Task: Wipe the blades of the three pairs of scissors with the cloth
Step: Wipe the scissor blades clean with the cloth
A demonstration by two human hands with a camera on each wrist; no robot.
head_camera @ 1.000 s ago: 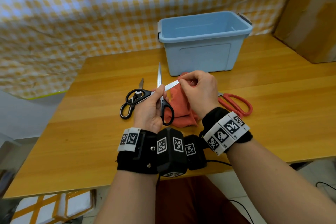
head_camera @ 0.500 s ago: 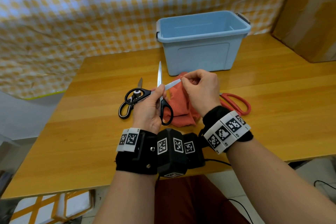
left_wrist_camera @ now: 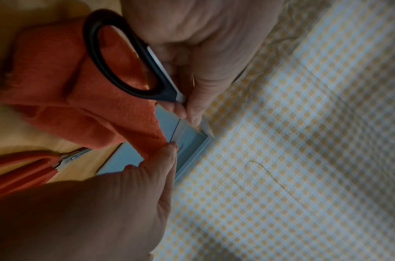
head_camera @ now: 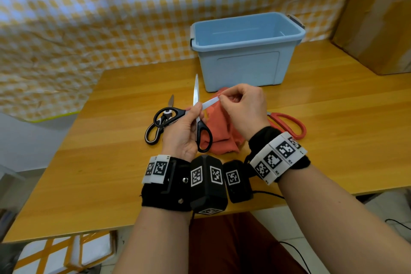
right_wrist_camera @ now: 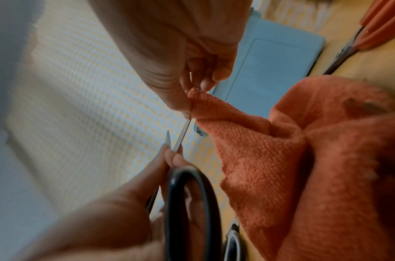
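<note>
Three pairs of scissors here, one cloth, one bin. The left hand (head_camera: 182,133) grips the black-handled scissors (head_camera: 201,127) at the pivot, blades spread wide: one blade sticks up and away, the other points across to the right hand (head_camera: 242,111), which pinches the orange cloth (head_camera: 222,131) around that blade near its tip. Rest of the cloth hangs down to the desk (head_camera: 111,162). A second pair, black and white handles (head_camera: 159,127), lies on the desk just left of the left hand, and the red-handled scissors (head_camera: 289,124) lie right of the cloth, blades hidden behind the right wrist in the head view. The right wrist cam is the one that shows those blades plus the cloth fold squeezed on the edge; the left wrist cam shows thumb and finger clamped at the pivot. The blue bin (head_camera: 244,51) sits behind everything, open top.
</note>
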